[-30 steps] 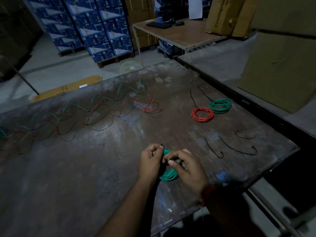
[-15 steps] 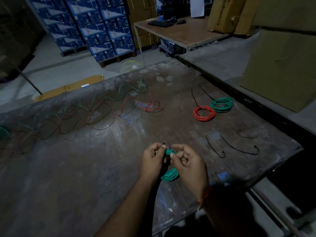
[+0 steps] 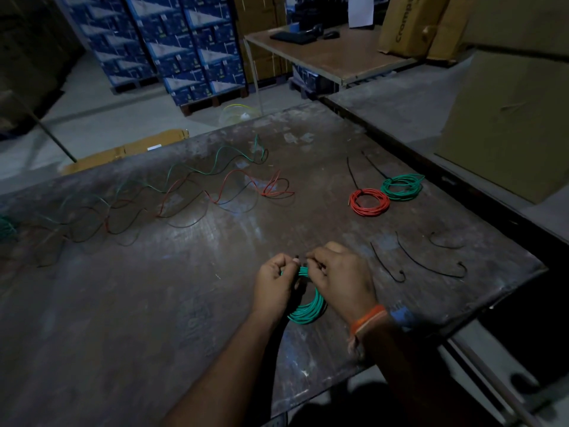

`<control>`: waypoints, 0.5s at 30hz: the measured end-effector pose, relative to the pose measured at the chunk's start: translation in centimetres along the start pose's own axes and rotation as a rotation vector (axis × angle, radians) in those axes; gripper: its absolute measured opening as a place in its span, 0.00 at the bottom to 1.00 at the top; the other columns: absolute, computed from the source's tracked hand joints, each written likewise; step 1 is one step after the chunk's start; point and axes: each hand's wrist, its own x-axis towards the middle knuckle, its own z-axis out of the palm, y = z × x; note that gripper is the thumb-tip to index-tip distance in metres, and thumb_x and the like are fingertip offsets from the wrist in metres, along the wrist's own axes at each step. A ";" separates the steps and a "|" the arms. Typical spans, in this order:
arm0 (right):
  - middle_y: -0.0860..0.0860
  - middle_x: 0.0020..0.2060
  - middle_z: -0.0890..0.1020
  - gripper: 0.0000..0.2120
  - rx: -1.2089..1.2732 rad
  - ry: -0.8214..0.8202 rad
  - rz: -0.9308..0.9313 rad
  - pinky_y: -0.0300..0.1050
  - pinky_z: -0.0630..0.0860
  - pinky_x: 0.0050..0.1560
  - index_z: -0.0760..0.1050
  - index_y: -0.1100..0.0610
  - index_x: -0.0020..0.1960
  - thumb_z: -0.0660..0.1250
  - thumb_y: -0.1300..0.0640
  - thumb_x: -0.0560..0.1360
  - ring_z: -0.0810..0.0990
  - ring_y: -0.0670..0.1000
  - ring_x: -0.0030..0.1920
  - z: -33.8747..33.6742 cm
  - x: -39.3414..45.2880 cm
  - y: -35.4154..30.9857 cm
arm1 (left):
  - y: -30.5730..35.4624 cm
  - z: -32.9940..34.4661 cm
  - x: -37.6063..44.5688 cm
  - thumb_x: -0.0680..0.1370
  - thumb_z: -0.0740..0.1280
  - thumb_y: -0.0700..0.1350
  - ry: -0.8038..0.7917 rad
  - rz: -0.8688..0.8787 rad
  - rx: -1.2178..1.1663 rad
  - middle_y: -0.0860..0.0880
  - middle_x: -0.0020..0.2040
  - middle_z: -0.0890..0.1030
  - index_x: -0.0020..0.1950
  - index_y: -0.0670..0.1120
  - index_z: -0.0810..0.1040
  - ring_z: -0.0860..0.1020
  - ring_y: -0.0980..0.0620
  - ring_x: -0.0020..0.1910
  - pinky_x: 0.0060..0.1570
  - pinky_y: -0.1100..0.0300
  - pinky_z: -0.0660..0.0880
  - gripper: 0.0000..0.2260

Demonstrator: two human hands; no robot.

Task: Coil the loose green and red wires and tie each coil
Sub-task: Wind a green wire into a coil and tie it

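A green wire coil (image 3: 308, 309) hangs between my hands near the table's front edge. My left hand (image 3: 274, 283) and my right hand (image 3: 341, 277) both pinch the coil's top, where a small dark tie end pokes up between the fingertips. The coil's upper part is hidden by my fingers. Loose green and red wires (image 3: 197, 192) snake across the table's left and middle. A tied red coil (image 3: 369, 202) and a tied green coil (image 3: 401, 187) lie side by side at the right, each with a black tie tail.
Three black cable ties (image 3: 428, 263) lie loose right of my hands. The worn metal table (image 3: 154, 303) ends close on the right and front. Cardboard boxes (image 3: 505, 118) stand at the far right, stacked blue cartons (image 3: 184, 47) behind, and another green bundle (image 3: 6, 229) lies at the left edge.
My hands have shifted slightly on the coil's top and my right fingers have closed in toward the left ones. The coil stays between them.
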 end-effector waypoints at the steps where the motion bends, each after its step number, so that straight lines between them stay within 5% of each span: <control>1: 0.51 0.41 0.79 0.10 -0.021 -0.006 -0.013 0.50 0.77 0.33 0.80 0.53 0.45 0.63 0.49 0.75 0.80 0.55 0.36 -0.1 0.1 0.0 | 0.0 0.0 0.1 0.81 0.63 0.37 -0.002 -0.001 -0.003 0.45 0.26 0.66 0.40 0.41 0.71 0.65 0.52 0.25 0.30 0.60 0.60 0.10; 4: 0.52 0.40 0.78 0.03 -0.057 -0.027 -0.028 0.49 0.75 0.31 0.80 0.53 0.43 0.70 0.54 0.74 0.79 0.56 0.35 -0.3 0.3 -0.2 | -0.2 0.0 0.2 0.82 0.63 0.37 -0.012 -0.001 -0.027 0.45 0.26 0.66 0.42 0.40 0.71 0.65 0.53 0.25 0.30 0.59 0.58 0.09; 15: 0.52 0.40 0.78 0.05 -0.036 -0.045 -0.003 0.53 0.78 0.33 0.80 0.53 0.45 0.67 0.52 0.75 0.79 0.58 0.36 0.0 0.5 -0.1 | -0.4 -0.2 0.0 0.81 0.63 0.38 -0.034 0.018 -0.057 0.47 0.25 0.64 0.35 0.47 0.69 0.63 0.54 0.24 0.30 0.58 0.57 0.15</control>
